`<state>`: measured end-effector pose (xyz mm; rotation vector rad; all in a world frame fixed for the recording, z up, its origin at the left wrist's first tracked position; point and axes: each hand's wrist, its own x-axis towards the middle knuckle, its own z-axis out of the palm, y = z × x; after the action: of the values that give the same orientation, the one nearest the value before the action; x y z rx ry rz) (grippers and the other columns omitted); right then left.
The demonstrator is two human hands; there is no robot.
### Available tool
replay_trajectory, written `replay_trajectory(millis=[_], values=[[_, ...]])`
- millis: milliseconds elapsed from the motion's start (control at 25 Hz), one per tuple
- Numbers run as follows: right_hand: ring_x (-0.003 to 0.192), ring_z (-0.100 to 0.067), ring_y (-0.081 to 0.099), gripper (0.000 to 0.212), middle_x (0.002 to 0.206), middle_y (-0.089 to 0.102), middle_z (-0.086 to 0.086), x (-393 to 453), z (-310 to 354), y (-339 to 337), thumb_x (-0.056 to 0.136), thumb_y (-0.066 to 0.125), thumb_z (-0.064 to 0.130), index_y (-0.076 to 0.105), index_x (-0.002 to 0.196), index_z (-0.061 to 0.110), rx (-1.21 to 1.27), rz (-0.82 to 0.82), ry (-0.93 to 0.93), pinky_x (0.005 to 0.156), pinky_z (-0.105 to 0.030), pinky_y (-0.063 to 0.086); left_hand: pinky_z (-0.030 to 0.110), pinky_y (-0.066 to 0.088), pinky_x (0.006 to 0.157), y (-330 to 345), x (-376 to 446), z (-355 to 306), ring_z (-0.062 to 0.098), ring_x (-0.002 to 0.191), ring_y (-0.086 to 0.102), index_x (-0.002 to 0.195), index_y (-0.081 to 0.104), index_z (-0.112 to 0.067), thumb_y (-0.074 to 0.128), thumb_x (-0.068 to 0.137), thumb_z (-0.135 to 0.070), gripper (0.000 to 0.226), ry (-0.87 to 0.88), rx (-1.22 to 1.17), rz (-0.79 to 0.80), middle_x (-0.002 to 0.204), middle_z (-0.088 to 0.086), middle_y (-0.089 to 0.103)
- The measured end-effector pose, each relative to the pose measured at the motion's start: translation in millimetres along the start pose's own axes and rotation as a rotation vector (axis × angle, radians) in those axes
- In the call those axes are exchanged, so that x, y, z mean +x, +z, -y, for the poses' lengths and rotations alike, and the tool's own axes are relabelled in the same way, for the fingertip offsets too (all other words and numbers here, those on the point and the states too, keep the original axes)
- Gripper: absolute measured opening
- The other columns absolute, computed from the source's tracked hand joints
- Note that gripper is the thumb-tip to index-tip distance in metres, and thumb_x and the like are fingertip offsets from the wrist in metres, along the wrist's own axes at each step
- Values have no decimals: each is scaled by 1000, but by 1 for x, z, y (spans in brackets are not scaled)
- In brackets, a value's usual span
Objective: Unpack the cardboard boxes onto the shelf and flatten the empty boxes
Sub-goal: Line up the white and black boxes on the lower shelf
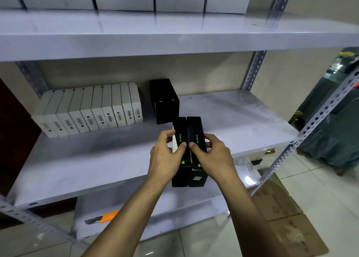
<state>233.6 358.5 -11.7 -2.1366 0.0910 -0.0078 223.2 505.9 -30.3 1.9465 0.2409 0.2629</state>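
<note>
Over the grey shelf (77, 165), left hand (165, 157) and right hand (215, 155) each clamp one of two black boxes (196, 132), side by side.

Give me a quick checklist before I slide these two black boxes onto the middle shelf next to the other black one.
1. Left hand grips the left black box: ok.
2. Right hand grips the right black box: ok.
3. The two boxes are side by side, long edges touching: ok.
4. Bare space on the middle shelf right of the standing black box: ok.
5. Row of white boxes stands left of that space, out of the path: ok.
6. Orange utility knife lies on the lower shelf, away from both hands: ok.
</note>
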Motion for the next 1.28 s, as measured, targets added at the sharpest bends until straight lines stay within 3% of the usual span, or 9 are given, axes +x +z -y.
replay_trajectory(millis=[160,280,480,640,760,880,1040,1120,1280], values=[[87,2,63,39,115,69,7,15,-1,-1,95,60,36,57,133,30,83,33,56,61,-12,43,-1,41,66,3,14,1,-10,99,60,132,54,-27,67,95,-24,39,18,-41,39,119,-14,61],[93,-4,66,40,118,68,5,24,-3,-2,95,59,32,53,134,29,151,13,85,65,-17,47,-3,39,68,7,27,1,-30,90,51,135,53,-26,64,97,-21,40,31,-40,118,116,-17,62],[96,-9,66,37,123,65,2,44,-2,0,97,57,26,50,134,29,197,-22,104,61,-15,44,-6,38,74,12,51,1,-33,92,48,140,51,-29,62,99,-26,43,76,-25,192,116,-22,58],[101,-15,68,39,125,67,-2,62,-6,5,99,53,22,51,137,30,230,-17,104,72,-22,52,2,41,78,16,66,1,-5,112,56,142,48,-33,60,99,-32,45,103,6,203,126,-16,61],[102,-14,68,39,124,68,-1,72,-9,5,100,52,22,51,138,31,236,-9,96,77,-23,53,20,45,87,25,75,6,13,125,52,144,43,-34,57,100,-37,46,111,37,180,135,-7,60],[102,-13,68,38,124,68,-2,86,-13,3,100,52,22,52,138,31,240,-15,77,79,-24,53,35,55,89,35,84,6,23,117,58,144,39,-36,55,100,-41,47,115,74,165,130,0,62],[98,-11,69,37,120,67,0,106,-18,-2,100,52,21,53,135,31,255,20,49,75,-22,54,25,51,81,47,97,1,22,114,58,145,37,-31,53,101,-41,49,119,160,135,127,3,61],[97,-13,70,37,120,68,0,120,-21,-5,100,53,19,54,134,31,261,29,24,82,-29,58,13,44,73,55,102,-4,20,111,59,144,37,-30,54,101,-40,47,122,182,116,127,4,59],[97,-18,71,37,123,68,-1,152,-27,-13,99,55,18,55,133,32,241,83,-10,89,-40,59,17,40,87,71,114,-17,17,122,50,144,42,-25,57,101,-35,47,89,195,54,132,1,55]])
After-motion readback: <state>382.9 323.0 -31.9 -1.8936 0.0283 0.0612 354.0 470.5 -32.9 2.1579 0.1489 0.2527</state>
